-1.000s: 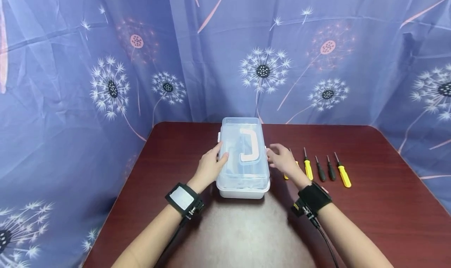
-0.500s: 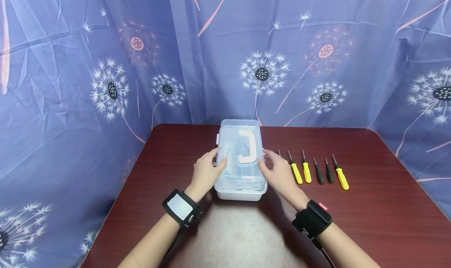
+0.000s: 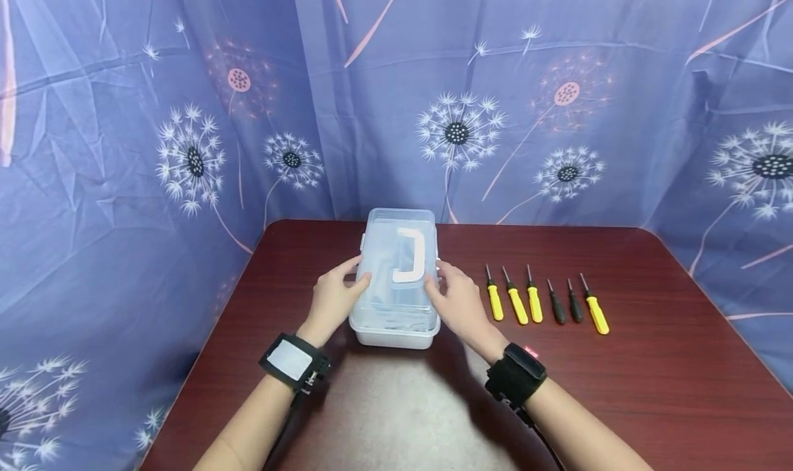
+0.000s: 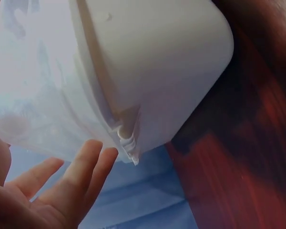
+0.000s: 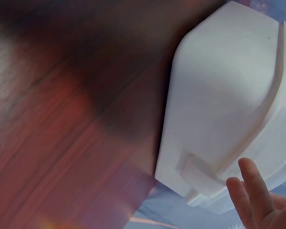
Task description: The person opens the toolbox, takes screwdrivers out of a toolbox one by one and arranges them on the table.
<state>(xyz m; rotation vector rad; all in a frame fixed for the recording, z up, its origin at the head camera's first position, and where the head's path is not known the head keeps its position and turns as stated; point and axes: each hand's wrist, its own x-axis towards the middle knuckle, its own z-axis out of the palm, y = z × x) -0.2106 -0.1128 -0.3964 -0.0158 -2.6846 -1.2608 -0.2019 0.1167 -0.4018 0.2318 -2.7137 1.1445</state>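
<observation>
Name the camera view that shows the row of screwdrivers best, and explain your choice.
The head view. It shows all six screwdrivers in a row on the table, right of the clear box: four yellow-handled, two black. The left wrist and right wrist views show only the box's white base, fingertips and tabletop; no screwdrivers appear.

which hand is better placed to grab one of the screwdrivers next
Probably the right hand: it rests on the clear plastic box's right side, next to the yellow and black screwdrivers; the left hand is across the box.
</observation>
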